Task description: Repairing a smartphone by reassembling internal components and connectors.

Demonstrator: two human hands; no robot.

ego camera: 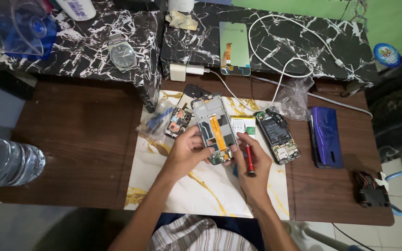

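My left hand grips the lower left edge of an opened phone frame with orange flex cables down its middle. My right hand holds a red-handled screwdriver upright beside the frame's bottom right corner, its tip near the small green board at the frame's lower end. The frame rests over a white and gold marbled mat. A white battery lies just right of the frame.
A phone circuit board and a purple back cover lie to the right. A small camera module part sits left. On the black marble shelf: a replacement screen, wristwatch, white charger with cable. A water bottle lies far left.
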